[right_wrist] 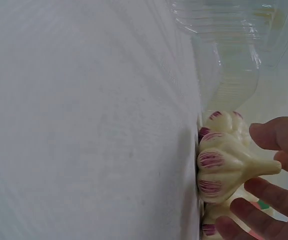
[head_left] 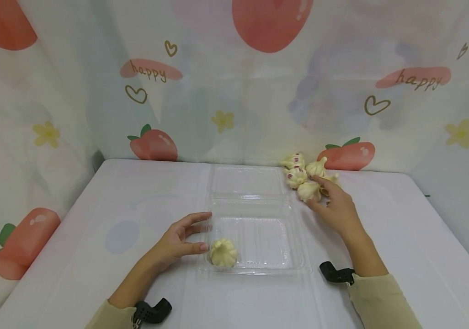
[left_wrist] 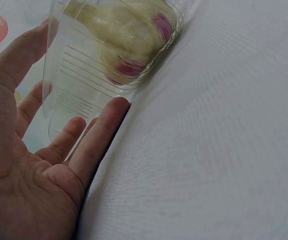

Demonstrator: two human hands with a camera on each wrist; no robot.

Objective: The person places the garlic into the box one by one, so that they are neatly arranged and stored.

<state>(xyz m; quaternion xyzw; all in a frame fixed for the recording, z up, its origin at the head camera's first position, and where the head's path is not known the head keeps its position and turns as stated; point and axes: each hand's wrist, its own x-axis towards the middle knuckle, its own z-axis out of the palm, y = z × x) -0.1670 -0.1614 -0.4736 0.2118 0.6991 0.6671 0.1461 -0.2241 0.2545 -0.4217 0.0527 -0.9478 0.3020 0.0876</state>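
Observation:
A clear plastic clamshell box (head_left: 255, 270) lies with its lid (head_left: 246, 180) folded back. One garlic bulb (head_left: 224, 252) sits in the near left corner of its base, its purple streaks showing through the wall in the left wrist view. My left hand (head_left: 183, 240) is at the box's left side, thumb and fingers spread along the wall. At the back right, my right hand (head_left: 335, 205) reaches over a cluster of garlic bulbs (head_left: 296, 177). Its thumb and fingers are spread around the nearest bulb (right_wrist: 221, 167), whose stem points toward the palm.
A white cloth covers the table (head_left: 148, 196). Behind it hangs a printed curtain (head_left: 201, 82) with fruit, hearts and flowers; the bulbs lie close to its foot. A black wrist camera (head_left: 152, 311) is strapped to the left wrist, another black camera (head_left: 335, 273) to the right.

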